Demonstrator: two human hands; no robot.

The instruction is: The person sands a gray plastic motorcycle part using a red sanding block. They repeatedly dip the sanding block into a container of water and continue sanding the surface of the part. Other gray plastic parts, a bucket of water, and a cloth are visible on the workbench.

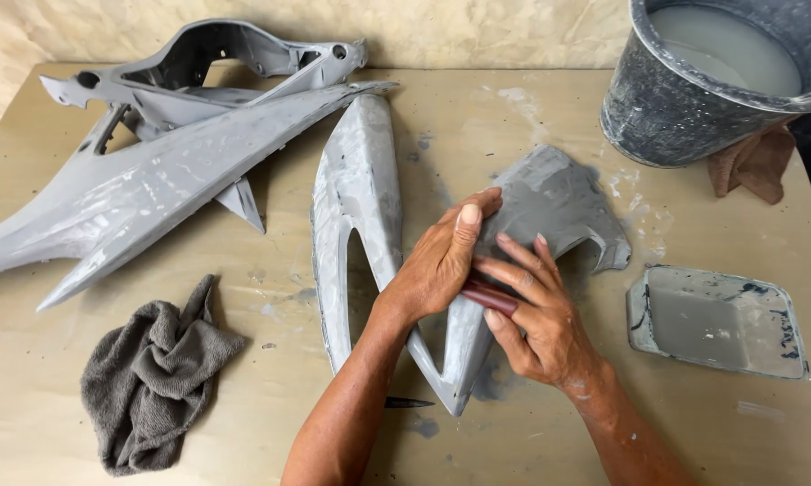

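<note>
Both hands, left point(437, 265) and right point(536, 319), pressed on grey fairing panel point(549, 202) mid-table point(243, 423); right grip clamped on dark-red block point(488, 295), left flat. Bucket point(675, 108), tray point(716, 319), rag point(149, 378) nearby.

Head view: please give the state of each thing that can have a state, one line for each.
Grey V-shaped plastic fairing panel: flat on table, wet, under both hands.
Dark red folded sanding piece: pressed on panel under right hand.
Left hand: flat on panel.
Dark grey bucket: upright, holds cloudy grey water.
Grey rectangular tray: holds grey water.
Grey towel: crumpled.
Brown rag: bunched beside bucket.
</note>
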